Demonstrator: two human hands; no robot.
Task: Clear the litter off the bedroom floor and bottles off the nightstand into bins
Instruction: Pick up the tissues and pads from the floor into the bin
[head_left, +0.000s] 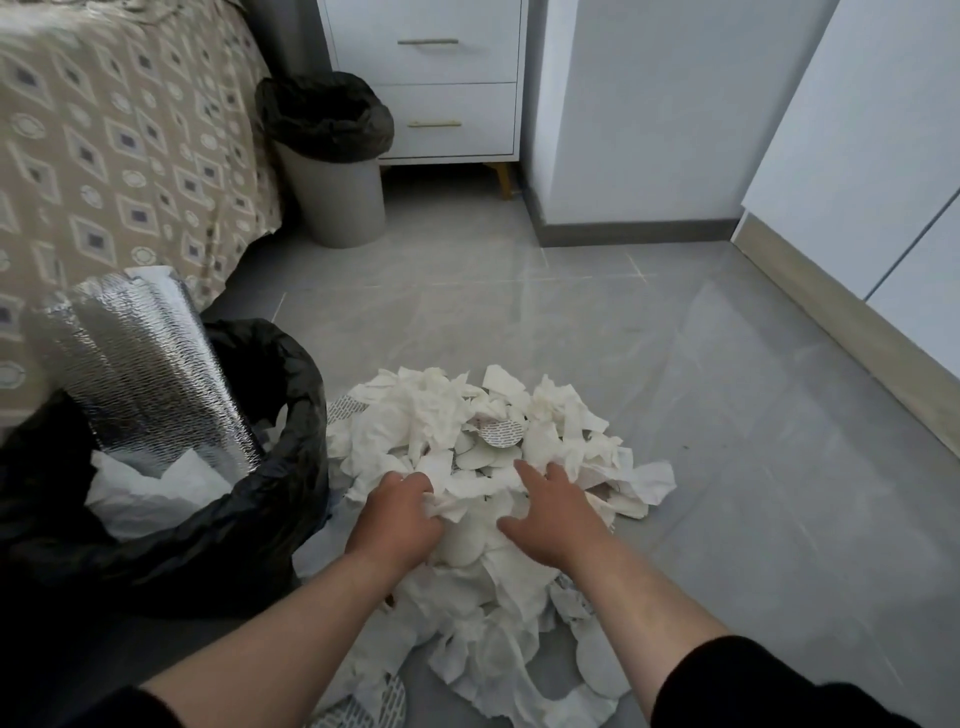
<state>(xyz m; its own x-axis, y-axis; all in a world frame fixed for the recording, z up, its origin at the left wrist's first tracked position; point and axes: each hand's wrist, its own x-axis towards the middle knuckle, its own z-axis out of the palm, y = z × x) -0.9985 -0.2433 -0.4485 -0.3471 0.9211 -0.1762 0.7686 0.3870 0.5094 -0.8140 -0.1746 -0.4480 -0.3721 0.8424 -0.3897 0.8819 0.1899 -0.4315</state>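
Paper litter pile (483, 457) on floor (727, 415), beside near black-bagged bin (291, 415). Left hand (400, 512) clutches tissue wad; right hand (553, 512) spread flat on pile. Scoop inward from both sides, compress, lift over rim.

Open grey floor (675, 364) right of paper litter pile (467, 441); black-lined bin (171, 519) touches pile's left edge, bed (114, 156) behind; second bin (337, 156) blocks nightstand (441, 78) gap.
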